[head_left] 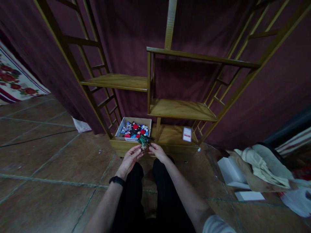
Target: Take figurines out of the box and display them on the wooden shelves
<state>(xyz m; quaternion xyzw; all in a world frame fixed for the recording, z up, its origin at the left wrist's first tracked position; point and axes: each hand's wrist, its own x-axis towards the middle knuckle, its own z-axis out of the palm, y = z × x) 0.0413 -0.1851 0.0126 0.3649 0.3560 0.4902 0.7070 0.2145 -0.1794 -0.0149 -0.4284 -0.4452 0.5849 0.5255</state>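
Between both hands I hold a small figurine [143,141], dark green on top and brownish below, in front of the low shelf. My left hand [132,156], with a black band on its wrist, pinches the figurine from the left. On the other side, the fingers of my right hand [157,151] close on its lower right. Just behind the figurine stands an open white box [119,130] filled with several small figures in blue, white, red and black. The finer shape of the held figurine is too small to make out.
A wooden shelf unit [114,81] rises ahead against a dark red curtain [131,38]. On its bottom board lies a white card or packet [187,134]. White boxes [232,171], cloth [259,165] and a plastic bag [297,199] lie on the tiled floor at right.
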